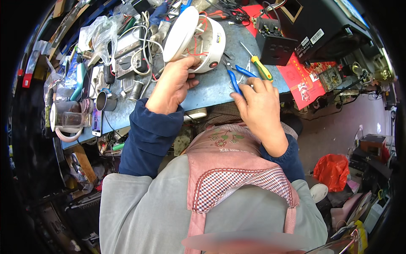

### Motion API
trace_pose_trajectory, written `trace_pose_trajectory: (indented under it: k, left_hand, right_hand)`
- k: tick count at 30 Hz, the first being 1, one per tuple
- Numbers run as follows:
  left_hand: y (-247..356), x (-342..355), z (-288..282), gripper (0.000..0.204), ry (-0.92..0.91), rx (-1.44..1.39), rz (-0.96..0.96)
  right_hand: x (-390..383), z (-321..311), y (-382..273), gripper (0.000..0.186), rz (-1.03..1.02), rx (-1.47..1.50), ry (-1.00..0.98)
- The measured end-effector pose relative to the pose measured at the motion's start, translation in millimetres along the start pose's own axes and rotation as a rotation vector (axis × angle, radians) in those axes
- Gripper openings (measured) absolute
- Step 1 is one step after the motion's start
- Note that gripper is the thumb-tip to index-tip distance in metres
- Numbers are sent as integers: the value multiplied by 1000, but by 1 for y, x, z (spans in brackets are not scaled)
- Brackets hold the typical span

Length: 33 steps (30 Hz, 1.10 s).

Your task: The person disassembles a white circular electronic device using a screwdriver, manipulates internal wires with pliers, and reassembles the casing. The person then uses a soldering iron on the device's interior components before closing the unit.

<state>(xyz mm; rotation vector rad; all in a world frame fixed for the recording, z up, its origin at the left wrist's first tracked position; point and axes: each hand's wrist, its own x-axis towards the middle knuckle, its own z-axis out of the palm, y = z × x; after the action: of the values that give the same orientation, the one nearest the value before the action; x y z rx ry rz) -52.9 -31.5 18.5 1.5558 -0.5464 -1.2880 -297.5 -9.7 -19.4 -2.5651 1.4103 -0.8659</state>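
At the far middle of the bench, my left hand (179, 78) is closed on a white round appliance housing (217, 40). Its white lid (182, 34) is tilted up at the left, and red wires (196, 44) run inside. A dark red button (213, 64) shows on the housing's side; some of my left fingertips are hidden. To the right, my right hand (260, 101) is over the handle ends of blue-handled pliers (232, 77), its thumb and fingers apart. The pliers lie with spread handles on the blue bench top. A yellow-green screwdriver (262, 69) lies just beyond that hand.
Left of the housing are a multimeter (127, 65), tangled grey cables, a metal cup (106, 100), a glass mug (69, 116) and a phone (97, 123). At the right stand a black boxy device (277, 48) and a red printed sheet (298, 82). The bench's near edge (211, 101) runs before me.
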Motion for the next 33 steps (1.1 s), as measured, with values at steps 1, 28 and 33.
trace_pose_trajectory:
  k: [1,28,33]
  left_hand:
    - [-1,0,1,30,-10,-17,6]
    - [-30,0,41,21,15,-348,224]
    - [-30,0,32,22,-37,-376,193]
  right_hand:
    - [-1,-2,1,29,29,0,-2]
    - [20,15,7,49,-120,350,106]
    - [6,3,21,39,-356,-3,-112]
